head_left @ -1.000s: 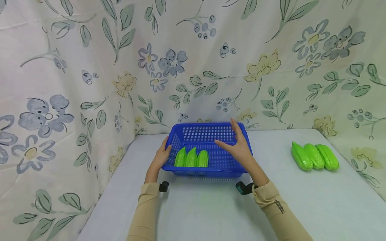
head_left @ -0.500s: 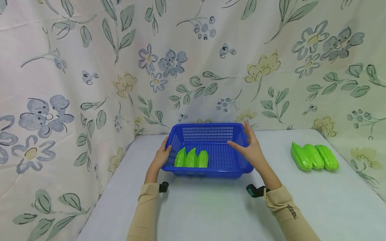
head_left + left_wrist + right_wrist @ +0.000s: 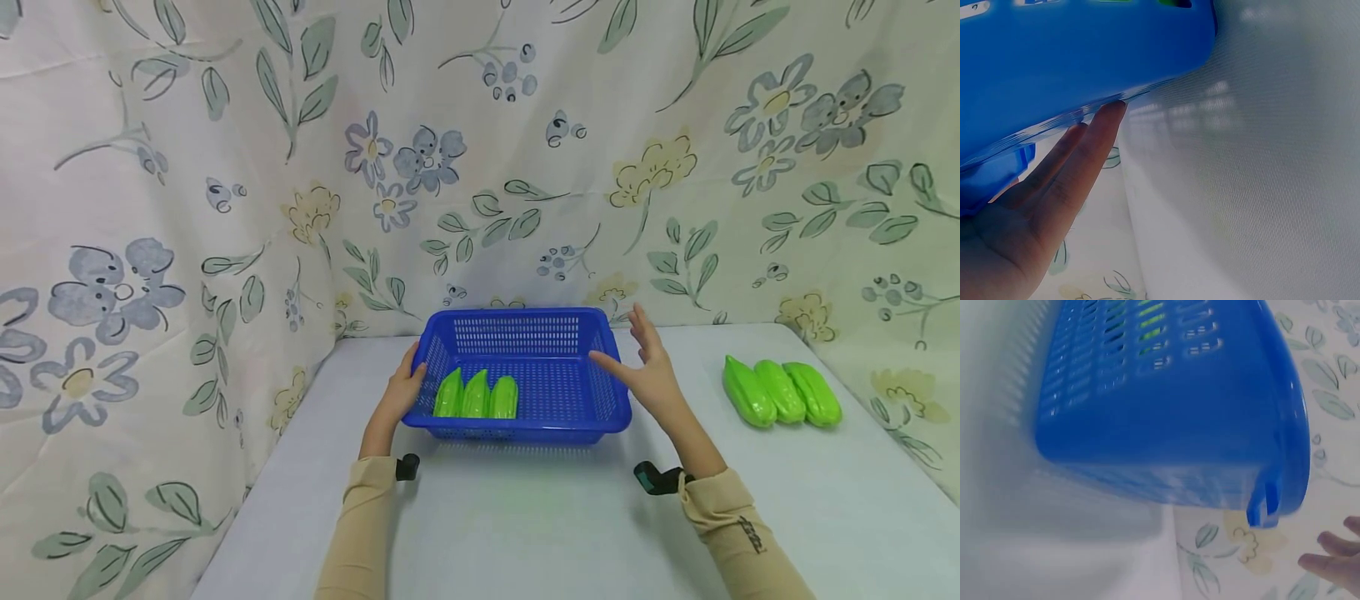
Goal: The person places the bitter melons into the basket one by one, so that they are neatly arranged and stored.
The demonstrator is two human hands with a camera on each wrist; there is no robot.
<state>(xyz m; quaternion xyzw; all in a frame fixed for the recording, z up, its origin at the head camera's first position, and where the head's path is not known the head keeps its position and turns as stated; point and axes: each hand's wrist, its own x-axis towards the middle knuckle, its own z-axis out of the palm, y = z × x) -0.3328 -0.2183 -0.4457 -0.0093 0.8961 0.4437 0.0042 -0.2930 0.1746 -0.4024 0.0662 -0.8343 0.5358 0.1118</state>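
A blue plastic basket [image 3: 551, 433] with slotted walls stands at the middle of the table. Inside its left part, three glossy bright green, elongated vegetable-like things [image 3: 476, 395] lie side by side. My left hand [image 3: 400, 392] grips the basket's left end, thumb at the rim. In the left wrist view, the extended fingers [image 3: 1075, 162] lie against the outer wall. Held up at the basket's right end, my right hand [image 3: 652, 375] has spread fingers and nothing in it. The right wrist view shows its fingers apart from the basket's outer wall [image 3: 1166, 431].
Three more green things [image 3: 782, 392] of the same kind lie together on the white table [image 3: 517, 525] at the far right. A floral curtain [image 3: 480, 167] hangs close behind the basket and along both sides.
My right hand has moved rightward from over the basket's inside to its right end, fingers still spread. The left hand, basket and green things have stayed in place.
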